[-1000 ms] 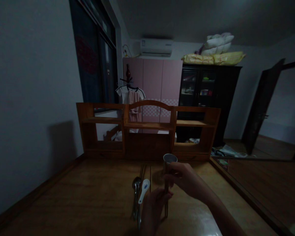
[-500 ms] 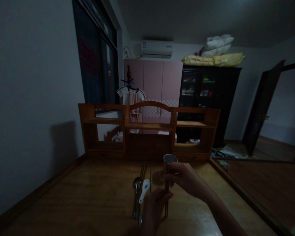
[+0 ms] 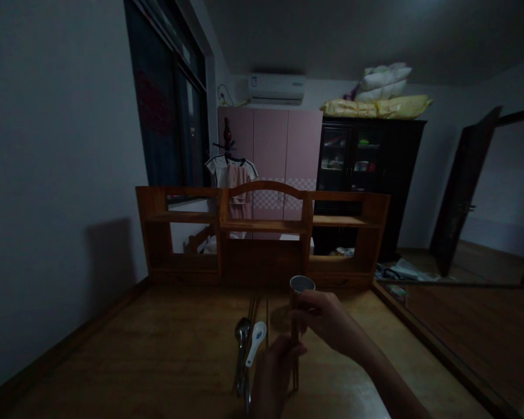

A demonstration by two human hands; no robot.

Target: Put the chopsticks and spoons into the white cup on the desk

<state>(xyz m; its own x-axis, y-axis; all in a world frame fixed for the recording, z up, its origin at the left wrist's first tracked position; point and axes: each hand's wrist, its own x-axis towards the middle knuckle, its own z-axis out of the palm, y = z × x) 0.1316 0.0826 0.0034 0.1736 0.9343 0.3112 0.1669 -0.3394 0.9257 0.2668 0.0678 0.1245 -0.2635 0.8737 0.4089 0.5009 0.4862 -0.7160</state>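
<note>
My left hand (image 3: 276, 372) is closed around the lower middle of a few brown chopsticks (image 3: 296, 378), whose ends stick out below it. Higher up, my right hand (image 3: 327, 317) pinches the same chopsticks, its fingers bent around them. Just behind the right fingers stands a grey metal cup (image 3: 302, 283), partly covered by them. Left of my hands lies a white spoon (image 3: 257, 340) with a blue mark. Beside it are metal spoons (image 3: 241, 331), and more chopsticks (image 3: 254, 308) lie under and behind them. The left hand hides part of this cutlery.
All of this is on a wooden tabletop (image 3: 157, 355) with raised edges. A wooden shelf unit (image 3: 264, 224) closes off the far side. A wall (image 3: 61, 174) rises at the left, and a dark door (image 3: 467, 186) is far right.
The camera view has shifted slightly. My hands stay on the chopsticks in nearly the same place, and the cup and spoons lie as before.
</note>
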